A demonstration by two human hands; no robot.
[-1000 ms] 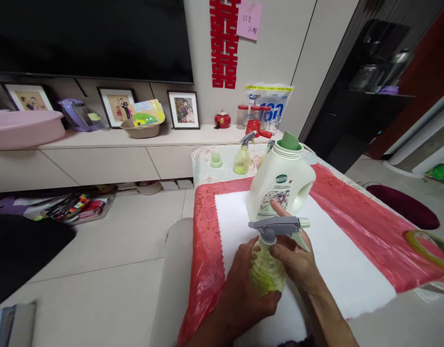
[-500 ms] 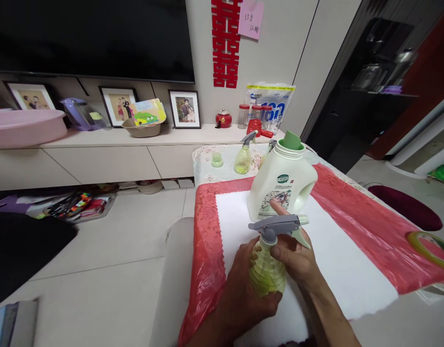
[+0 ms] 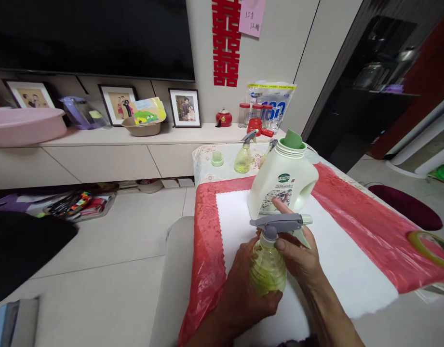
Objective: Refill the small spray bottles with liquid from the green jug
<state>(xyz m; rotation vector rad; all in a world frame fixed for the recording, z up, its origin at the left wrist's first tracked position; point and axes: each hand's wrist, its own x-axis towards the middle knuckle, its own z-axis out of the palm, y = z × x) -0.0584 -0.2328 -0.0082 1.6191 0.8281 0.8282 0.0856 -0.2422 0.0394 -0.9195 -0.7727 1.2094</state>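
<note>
Hands are closing around a small spray bottle [image 3: 267,265] at the near end of the desk [image 3: 359,270]. The left hand [image 3: 243,299] is cupping the ribbed, translucent green belly from below and behind, its fingers [image 3: 274,298] curled shut on the plastic. The right hand [image 3: 301,255] is pinching the neck just under the grey trigger head [image 3: 277,222], thumb and fingers closed on it, with the forefinger [image 3: 281,206] lifting past the head towards the jug beyond.

Judging by that grip, the collar is being turned, and it looks best done with the lower hand holding the belly dead still and upright while the upper fingers do the twisting, squeezing lightly, since thin plastic of this kind is likely to buckle and spill.

Just beyond the fingertips a tall cream detergent jug [image 3: 283,180] is standing, smooth and squat-shouldered, with a moulded handle hole and a pale green spout open at the top. Beneath the fingers a white sheet [image 3: 337,260] with a pinked edge is lying over glossy red plastic film [image 3: 366,226], which is crinkling where it hangs over the edge. Farther off, past the jug, a second spray bottle [image 3: 243,156] and a small green cap [image 3: 217,158] are sitting on a patterned cloth. Well to the right of the fingers, a roll of tape [image 3: 429,243] is resting at the edge.
</note>
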